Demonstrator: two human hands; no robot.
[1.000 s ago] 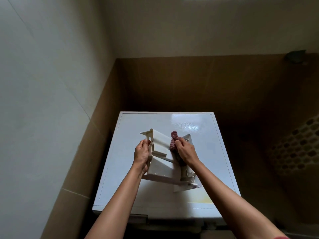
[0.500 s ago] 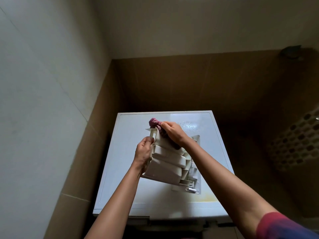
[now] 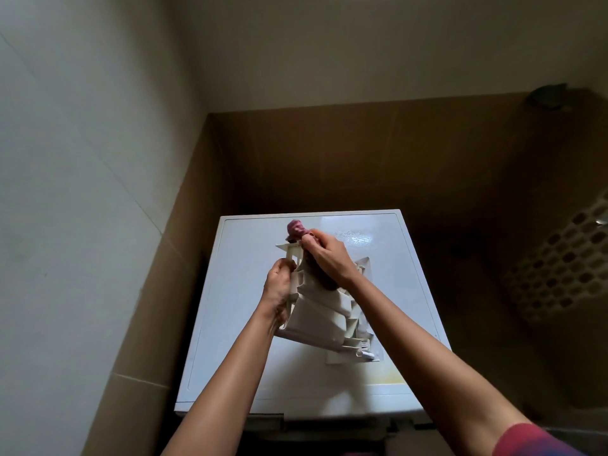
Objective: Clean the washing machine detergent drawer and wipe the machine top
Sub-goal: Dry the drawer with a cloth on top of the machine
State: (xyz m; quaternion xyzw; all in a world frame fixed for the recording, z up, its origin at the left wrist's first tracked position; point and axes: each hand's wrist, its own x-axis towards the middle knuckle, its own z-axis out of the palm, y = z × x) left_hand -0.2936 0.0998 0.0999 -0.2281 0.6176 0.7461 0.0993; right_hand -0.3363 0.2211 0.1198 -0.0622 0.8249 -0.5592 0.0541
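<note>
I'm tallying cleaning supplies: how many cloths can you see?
1. The pink cloth is bunched in the right hand, against the far end of the detergent drawer, which the left hand holds. More may lie out of view.

Two bare forearms reach forward and up, the hands close together.

The left hand (image 3: 279,287) sits lower, its fingers curled round the left edge of the detergent drawer (image 3: 322,317). The right hand (image 3: 329,258), just above and beside it, is turned knuckles up and pinches a pink cloth (image 3: 296,229) in its fingers. A red-and-blue sleeve (image 3: 533,439) covers the right upper arm.
</note>
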